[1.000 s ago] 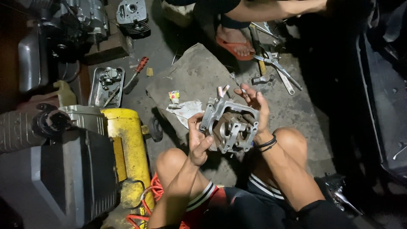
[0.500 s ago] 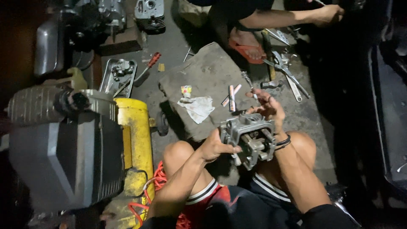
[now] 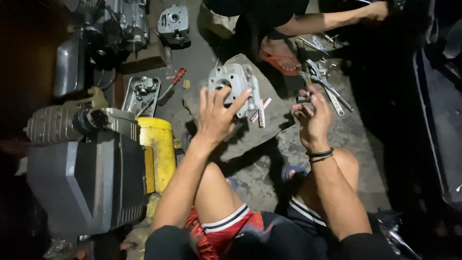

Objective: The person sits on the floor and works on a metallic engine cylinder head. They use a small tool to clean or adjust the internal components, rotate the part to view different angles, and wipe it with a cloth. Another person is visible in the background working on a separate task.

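I sit on the ground with my knees up. My left hand grips a grey cast-metal engine part from below and holds it up over a flat stone slab. My right hand, with dark bands on the wrist, is off the part, to its right. Its fingers are pinched on a small dark metal piece. Two short metal pins lie on the slab just beside the raised part.
A yellow and grey machine stands close on my left. Behind it lie a metal tray of small parts and a red-handled screwdriver. Wrenches lie at the right. Another person's sandalled foot and arm are ahead.
Both hands held the engine part low by my knees. Now my left hand alone has lifted it up and forward, and my right hand has come off it.
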